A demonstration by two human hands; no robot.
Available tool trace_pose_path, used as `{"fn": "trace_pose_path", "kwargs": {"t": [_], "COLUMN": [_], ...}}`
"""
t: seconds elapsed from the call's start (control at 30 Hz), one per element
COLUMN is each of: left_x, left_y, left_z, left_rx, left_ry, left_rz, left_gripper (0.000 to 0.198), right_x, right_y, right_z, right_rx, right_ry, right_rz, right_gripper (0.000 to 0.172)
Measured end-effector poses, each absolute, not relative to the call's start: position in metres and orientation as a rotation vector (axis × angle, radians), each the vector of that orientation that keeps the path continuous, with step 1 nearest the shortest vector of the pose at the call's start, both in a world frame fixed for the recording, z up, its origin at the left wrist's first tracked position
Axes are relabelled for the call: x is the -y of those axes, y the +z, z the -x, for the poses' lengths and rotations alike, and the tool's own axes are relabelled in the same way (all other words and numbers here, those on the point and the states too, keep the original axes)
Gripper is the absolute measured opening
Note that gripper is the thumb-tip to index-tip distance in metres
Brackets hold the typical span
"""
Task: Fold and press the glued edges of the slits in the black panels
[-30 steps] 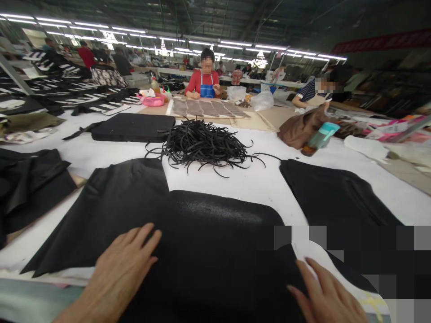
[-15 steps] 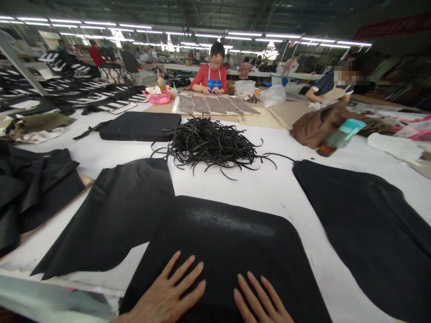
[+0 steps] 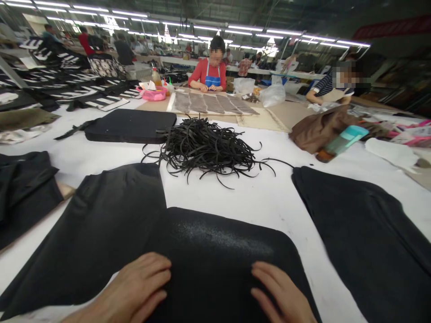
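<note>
A black panel with rounded corners (image 3: 215,269) lies flat before me, with a pale dusty patch near its far edge. My left hand (image 3: 144,280) is over its left side, fingers slightly bent and holding nothing. On the right side of the panel, my right hand (image 3: 281,287) also has bent, parted fingers around nothing. Both sets of fingertips appear to rest on the surface. Black fabric (image 3: 97,224) extends from the panel's left side, and a stack of black pieces (image 3: 357,229) lies to the right. A tangled heap of thin black strips (image 3: 208,148) sits beyond the panel.
A thick black slab (image 3: 131,125) lies behind the fabric at left. At the right stand a brown bag (image 3: 313,125) and a tilted bottle with a teal cap (image 3: 343,143). Across the white table (image 3: 235,197), a person in red (image 3: 208,72) works near a pink basket (image 3: 153,93).
My hands have moved apart and slightly up the panel, the left leftward and the right rightward. Their spread, straight fingers are now more bent. The view has shifted slightly.
</note>
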State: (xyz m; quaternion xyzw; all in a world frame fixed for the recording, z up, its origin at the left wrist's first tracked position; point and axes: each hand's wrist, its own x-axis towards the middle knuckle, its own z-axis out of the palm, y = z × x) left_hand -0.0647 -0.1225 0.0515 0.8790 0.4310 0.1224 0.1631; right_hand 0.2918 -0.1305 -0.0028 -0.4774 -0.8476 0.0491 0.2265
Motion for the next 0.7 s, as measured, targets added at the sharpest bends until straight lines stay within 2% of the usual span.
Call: {"fn": "trace_pose_path", "kwargs": {"t": [0.1, 0.27, 0.47, 0.57, 0.7], "left_x": [0.067, -0.004, -0.013, -0.015, -0.02], "left_y": [0.059, 0.032, 0.019, 0.021, 0.019], "left_z": [0.034, -0.008, -0.018, -0.014, -0.009], "left_rx": [-1.296, -1.309, -1.293, -1.234, -1.152], "left_ry": [0.311, 0.163, 0.147, 0.17, 0.221], "left_rz": [-2.38, -2.412, -2.399, -2.363, -2.288], "left_gripper": [0.025, 0.021, 0.026, 0.033, 0.026], "right_x": [0.076, 0.02, 0.009, 0.008, 0.009], "right_y": [0.017, 0.02, 0.027, 0.03, 0.029], "right_z": [-0.277, -0.253, -0.249, -0.252, -0.249], "right_rx": [2.225, 2.343, 2.335, 2.343, 2.294], "right_ry": [0.164, 0.323, 0.721, 0.794, 0.815], "right_rz": [1.652, 1.726, 1.859, 1.75, 1.624], "right_gripper": [0.026, 0.025, 0.026, 0.023, 0.02]}}
